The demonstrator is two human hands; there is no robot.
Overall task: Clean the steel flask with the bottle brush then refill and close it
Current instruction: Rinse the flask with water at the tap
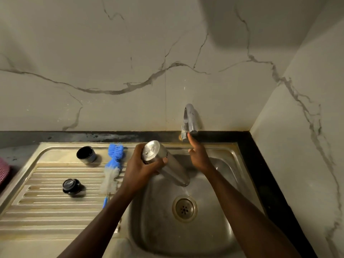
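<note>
Left hand (141,164): fingers and thumb are curled round the base end of the steel flask (163,162), which is gripped firmly. The flask is held tilted over the sink basin (160,229), base raised toward the camera, mouth lowered toward the drain (184,208); a thin run of water is seen below the mouth.

Right hand (198,157): index finger is extended and laid against the base of the tap (189,121); the remaining fingers are loosely bent, and nothing is held.

Bottle brush (112,168): blue and white bristles, laid lengthwise on the ribbed draining board (46,207), just left of the left hand, its blue handle partly hidden by the forearm.

Flask cup (86,154): dark inside, steel outside, stood on the board's far edge, left of the brush.

Black stopper (71,186): set on the ribs, nearer than the cup.

Pink cloth (3,171): seen at the left margin, on the counter.
</note>
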